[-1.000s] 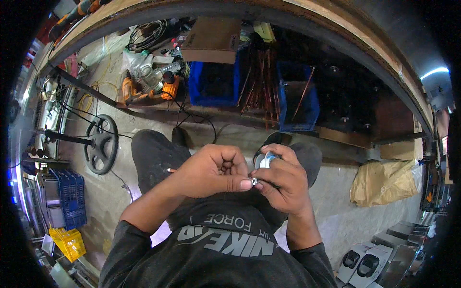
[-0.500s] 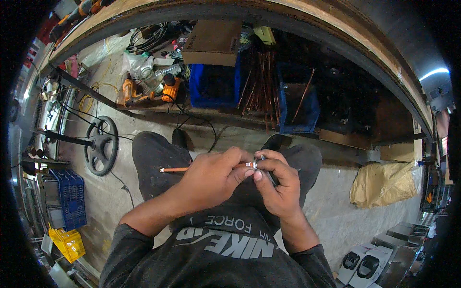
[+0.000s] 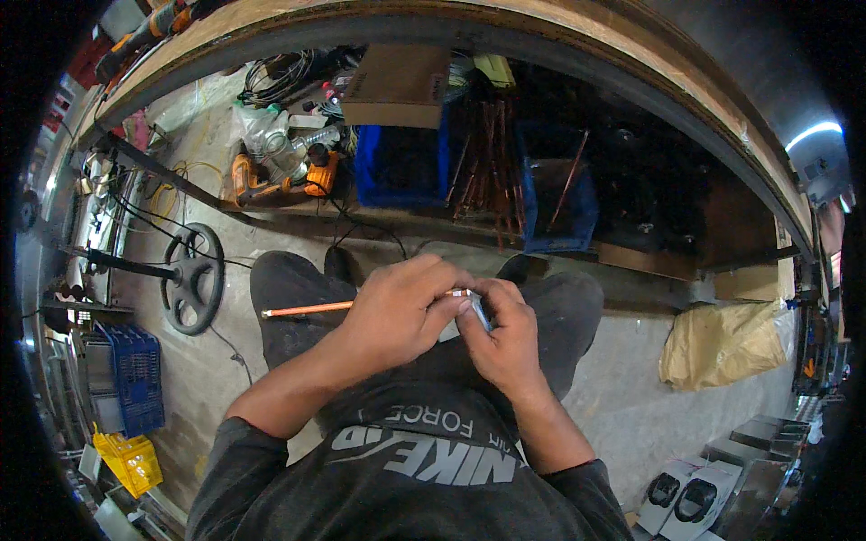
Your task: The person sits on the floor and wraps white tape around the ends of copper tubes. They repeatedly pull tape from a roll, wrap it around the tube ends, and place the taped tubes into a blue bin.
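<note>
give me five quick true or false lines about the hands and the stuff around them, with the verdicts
1. The left hand holds a copper-coloured rod. True.
2. The right hand rests on the bench, away from the left. False: the right hand is close beside the left, its fingers around a pale, mostly hidden piece.
3. An orange power tool lies left of the blue bins. True.
4. The yellow basket is at the picture's right edge. False: the yellow basket is at the lower left.
5. A black wheel is left of the person's knees. True.
</note>
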A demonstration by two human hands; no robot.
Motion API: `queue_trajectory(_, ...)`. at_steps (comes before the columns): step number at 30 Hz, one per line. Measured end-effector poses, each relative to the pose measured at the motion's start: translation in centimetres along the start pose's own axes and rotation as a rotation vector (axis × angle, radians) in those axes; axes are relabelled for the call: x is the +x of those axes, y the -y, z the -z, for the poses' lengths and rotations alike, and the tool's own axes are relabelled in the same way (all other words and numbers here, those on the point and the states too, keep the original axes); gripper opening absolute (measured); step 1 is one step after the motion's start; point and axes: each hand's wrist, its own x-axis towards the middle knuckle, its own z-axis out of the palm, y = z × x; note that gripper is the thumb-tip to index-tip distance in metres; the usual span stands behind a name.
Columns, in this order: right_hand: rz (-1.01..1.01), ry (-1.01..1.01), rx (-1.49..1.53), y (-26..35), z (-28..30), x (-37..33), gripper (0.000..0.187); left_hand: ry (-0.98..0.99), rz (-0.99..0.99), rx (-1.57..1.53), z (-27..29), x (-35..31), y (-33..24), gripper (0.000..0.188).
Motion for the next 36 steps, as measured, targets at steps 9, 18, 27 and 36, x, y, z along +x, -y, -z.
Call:
queue_trajectory(9, -0.191, 0.141, 0.141, -0.8, 0.3, -0.4, 0.018, 0.026, 0.018, -0.028, -0.8, 0.5, 0.6, 0.015)
queue_trajectory(18, -0.081, 0.099, 0.094, -0.8, 0.6, -0.3, 0.031, 0.126, 0.049, 0.006, -1.0, 0.7, 0.5, 0.022)
queue_trajectory(27, 0.127, 0.095, 0.093, -0.6, 0.8, -0.9, 0.019, 0.316, 0.125, -0.295, 0.9, 0.2, 0.4, 0.026)
queue_trajectory(36, 0.311, 0.148, -0.030, -0.7, 3.5, -0.9, 0.020, 0.698, 0.183, -0.411, 2.8, 1.1, 1.3, 0.026)
